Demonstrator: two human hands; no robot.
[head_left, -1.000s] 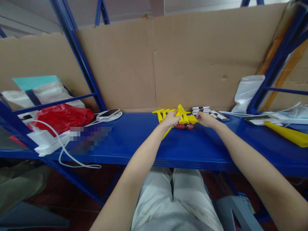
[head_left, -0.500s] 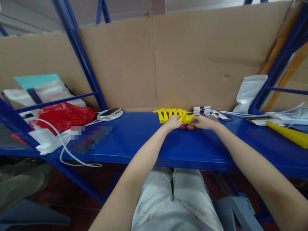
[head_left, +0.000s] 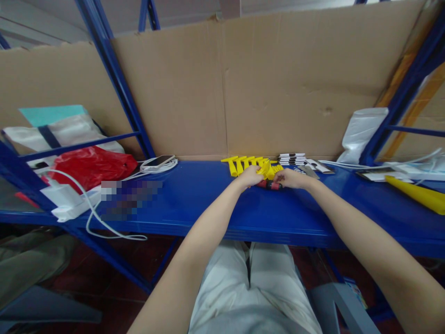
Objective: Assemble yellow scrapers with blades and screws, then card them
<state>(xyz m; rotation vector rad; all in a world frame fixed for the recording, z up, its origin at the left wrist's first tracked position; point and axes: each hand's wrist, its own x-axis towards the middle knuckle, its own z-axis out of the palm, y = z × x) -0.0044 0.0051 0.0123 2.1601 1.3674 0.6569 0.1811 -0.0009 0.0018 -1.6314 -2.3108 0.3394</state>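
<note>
My left hand (head_left: 251, 176) is closed on a yellow plastic piece (head_left: 265, 168) just above the blue shelf. Close by on the right, my right hand (head_left: 289, 178) has its fingers drawn together at that piece; whatever they pinch is too small to make out. A red and black cylindrical tool (head_left: 274, 185) lies on the shelf just below both hands, partly hidden by them. Behind my left hand stands a row of several yellow T-shaped plastic pieces (head_left: 239, 166). Smaller yellow parts (head_left: 278, 169) show between the hands.
A stack of white and black packets (head_left: 291, 159) stands against the cardboard wall (head_left: 174, 93). A phone (head_left: 160, 161) on coiled white cable, a red plastic bag (head_left: 93, 167) and a power strip (head_left: 74, 208) are at left. A long yellow object (head_left: 415, 194) lies at right.
My right hand has shifted slightly left and down beside the yellow piece. My left hand keeps its hold, almost unmoved. The red and black tool shows a little more.
</note>
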